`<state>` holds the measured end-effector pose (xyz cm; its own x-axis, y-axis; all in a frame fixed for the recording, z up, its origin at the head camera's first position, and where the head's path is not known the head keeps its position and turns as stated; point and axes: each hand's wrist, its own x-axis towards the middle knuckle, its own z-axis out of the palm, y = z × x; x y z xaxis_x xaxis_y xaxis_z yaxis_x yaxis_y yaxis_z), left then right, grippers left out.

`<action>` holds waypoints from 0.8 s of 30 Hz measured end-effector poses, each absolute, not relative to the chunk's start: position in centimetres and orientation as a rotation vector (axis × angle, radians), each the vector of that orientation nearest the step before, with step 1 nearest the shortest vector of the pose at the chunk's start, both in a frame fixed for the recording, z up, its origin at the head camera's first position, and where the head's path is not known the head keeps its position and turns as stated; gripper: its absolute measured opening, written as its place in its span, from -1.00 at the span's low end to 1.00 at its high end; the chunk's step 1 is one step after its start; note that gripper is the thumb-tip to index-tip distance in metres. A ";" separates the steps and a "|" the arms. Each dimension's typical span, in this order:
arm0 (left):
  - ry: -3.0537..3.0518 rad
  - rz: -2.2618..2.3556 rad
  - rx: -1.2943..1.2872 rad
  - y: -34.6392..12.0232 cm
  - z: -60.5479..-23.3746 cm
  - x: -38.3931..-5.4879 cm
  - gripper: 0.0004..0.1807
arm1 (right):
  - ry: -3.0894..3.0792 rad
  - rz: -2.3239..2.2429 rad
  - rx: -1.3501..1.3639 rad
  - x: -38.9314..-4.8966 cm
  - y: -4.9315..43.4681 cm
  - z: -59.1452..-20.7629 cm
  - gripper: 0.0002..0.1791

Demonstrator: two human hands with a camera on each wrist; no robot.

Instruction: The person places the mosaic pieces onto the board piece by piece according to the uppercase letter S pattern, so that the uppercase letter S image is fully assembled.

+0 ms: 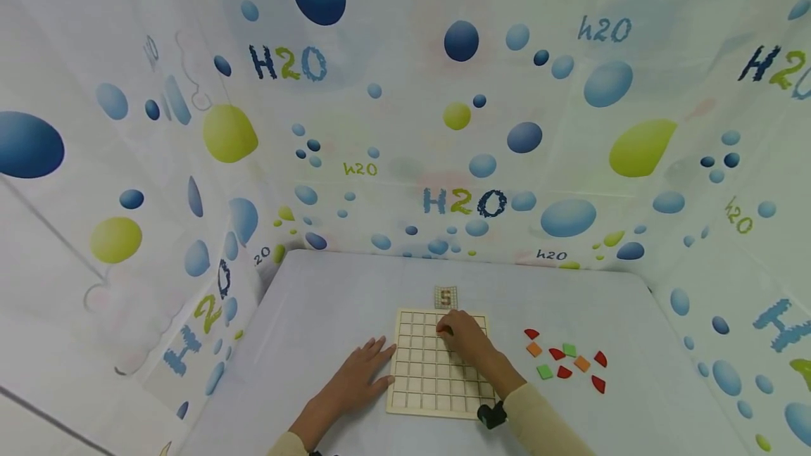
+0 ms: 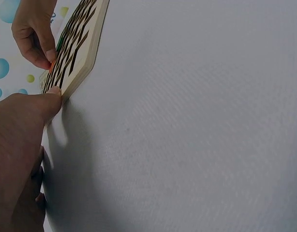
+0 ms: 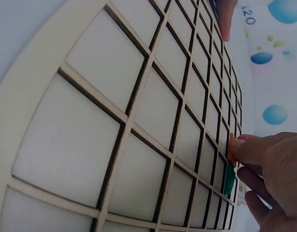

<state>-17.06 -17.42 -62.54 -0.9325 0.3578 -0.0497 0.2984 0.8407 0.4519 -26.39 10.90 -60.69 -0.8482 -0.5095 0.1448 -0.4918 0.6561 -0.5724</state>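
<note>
A wooden grid board (image 1: pixel 437 414) with square cells lies on the table. My left hand (image 1: pixel 357 377) rests at its left side, fingers spread, the thumb (image 2: pixel 52 96) touching the board's edge in the left wrist view. Over the far rows, my right hand (image 1: pixel 467 338) pinches a small orange piece (image 3: pixel 232 147) between thumb and fingers, at the grid. Its full shape is hidden by the fingers. Beside it a green piece (image 3: pixel 229 180) is at a cell, partly covered by the hand. Just beyond the board lies a small gridded pattern card (image 1: pixel 446 297).
Right of the board lie loose flat pieces: several red fan shapes (image 1: pixel 564 372), two orange squares (image 1: pixel 582 364) and two green squares (image 1: pixel 545 371). A white cloth (image 1: pixel 336 294) covers the table. Patterned curtains (image 1: pixel 405 125) stand behind and at both sides.
</note>
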 end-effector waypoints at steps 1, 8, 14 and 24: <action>2.885 0.677 0.517 -17.4 -62.5 -17.0 -0.29 | 2.839 -0.959 -0.861 -26.4 10.9 -60.8 -0.90; 2.881 0.688 0.518 -17.5 -62.6 -17.0 -0.29 | 2.840 -0.963 -0.848 -26.6 10.9 -61.1 -0.93; 2.871 0.700 0.520 -17.5 -62.5 -17.1 -0.28 | 2.839 -0.971 -0.839 -26.6 10.9 -61.2 -0.89; 2.868 0.704 0.514 -17.5 -62.5 -17.2 -0.29 | 2.847 -0.977 -0.864 -26.7 11.3 -61.2 -0.81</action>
